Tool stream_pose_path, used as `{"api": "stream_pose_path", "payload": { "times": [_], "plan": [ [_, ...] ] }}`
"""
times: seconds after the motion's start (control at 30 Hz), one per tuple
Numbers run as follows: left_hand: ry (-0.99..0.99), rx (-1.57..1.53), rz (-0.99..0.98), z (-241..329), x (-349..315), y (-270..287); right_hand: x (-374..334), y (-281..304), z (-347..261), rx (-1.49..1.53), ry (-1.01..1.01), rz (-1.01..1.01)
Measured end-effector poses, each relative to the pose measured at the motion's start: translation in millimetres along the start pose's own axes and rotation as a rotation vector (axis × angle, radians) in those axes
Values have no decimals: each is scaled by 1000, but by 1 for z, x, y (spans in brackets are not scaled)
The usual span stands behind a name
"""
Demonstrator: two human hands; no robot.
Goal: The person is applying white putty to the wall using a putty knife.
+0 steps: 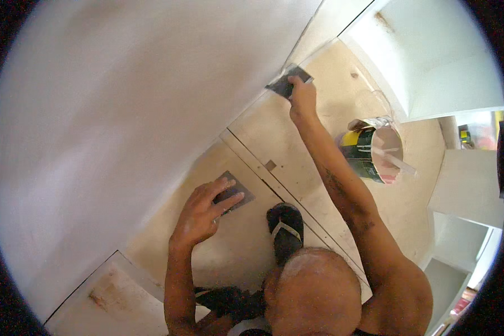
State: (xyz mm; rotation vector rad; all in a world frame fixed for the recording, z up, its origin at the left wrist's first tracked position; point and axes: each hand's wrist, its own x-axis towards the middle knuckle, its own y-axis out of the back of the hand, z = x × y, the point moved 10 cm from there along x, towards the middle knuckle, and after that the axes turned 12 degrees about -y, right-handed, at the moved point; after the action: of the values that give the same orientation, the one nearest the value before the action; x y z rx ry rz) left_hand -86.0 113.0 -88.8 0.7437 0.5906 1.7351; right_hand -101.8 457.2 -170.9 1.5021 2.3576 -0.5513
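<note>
My right hand (303, 101) is stretched far forward, closed on a dark, flat putty spreader (282, 84). That blade lies at the line where the pale wall (151, 84) meets the tan floor. Lower down and nearer me, my left hand (199, 215) grips a second dark, square putty spreader (236, 190), with two fingers laid across its face. This one is held apart from the wall, above the floor. Whether either blade carries any filler I cannot make out.
An open bucket (357, 154) with a dark green and yellow side stands right of my right forearm, a pale stick (400, 163) poking out. My bent knee (319, 285) and sandalled foot (286, 227) are close below. White shelving (459, 229) lines the right side.
</note>
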Motion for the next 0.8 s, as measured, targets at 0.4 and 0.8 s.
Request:
{"api": "stream_pose_path", "payload": {
  "times": [0.4,0.8],
  "plan": [
    [-113,-68,32,0,-8,-13,-162,-65,-263,-378,656,30],
    [-77,-92,160,4,11,1,-168,-8,-244,-293,700,39]
  ]
}}
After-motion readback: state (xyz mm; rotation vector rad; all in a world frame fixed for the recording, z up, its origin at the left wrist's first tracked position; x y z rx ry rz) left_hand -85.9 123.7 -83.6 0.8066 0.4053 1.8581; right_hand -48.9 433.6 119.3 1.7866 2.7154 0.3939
